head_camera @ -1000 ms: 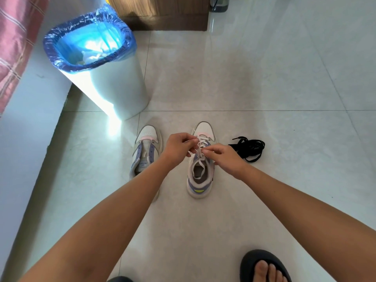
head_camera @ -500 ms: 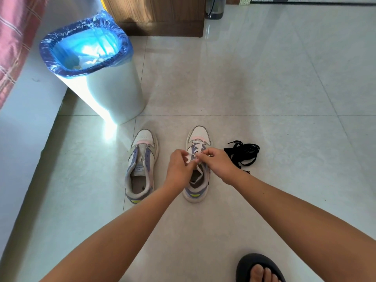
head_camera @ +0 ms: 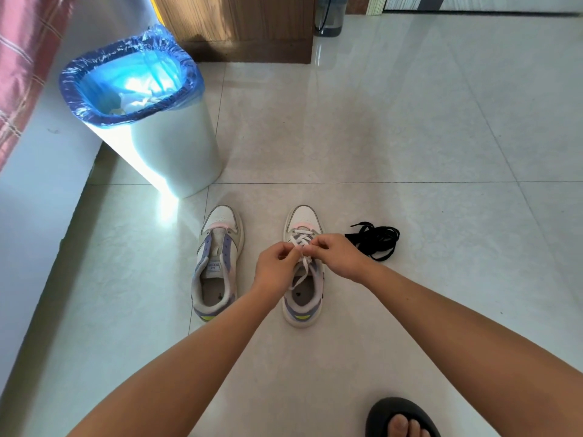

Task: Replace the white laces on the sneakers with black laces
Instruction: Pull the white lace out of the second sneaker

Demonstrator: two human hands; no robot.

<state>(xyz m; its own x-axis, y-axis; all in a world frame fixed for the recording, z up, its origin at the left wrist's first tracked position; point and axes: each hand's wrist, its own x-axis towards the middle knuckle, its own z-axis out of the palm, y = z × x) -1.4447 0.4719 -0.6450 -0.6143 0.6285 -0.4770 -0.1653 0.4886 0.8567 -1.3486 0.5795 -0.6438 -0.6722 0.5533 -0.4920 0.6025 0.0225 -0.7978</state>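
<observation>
Two white sneakers with purple and pink trim stand side by side on the tiled floor. The left sneaker has no lace in it. The right sneaker still carries a white lace, crossed over the front eyelets with a loose end trailing into the shoe. My left hand and my right hand meet over its tongue, both pinching the white lace. A bundle of black laces lies on the floor just right of that sneaker.
A white bin with a blue liner stands behind the left sneaker. A pale wall runs along the left, a wooden cabinet at the back. My foot in a black sandal shows at the bottom right.
My hands have moved closer together over the right sneaker and slid slightly towards its toe. The view has tilted up a little, showing more of the room's far end.
</observation>
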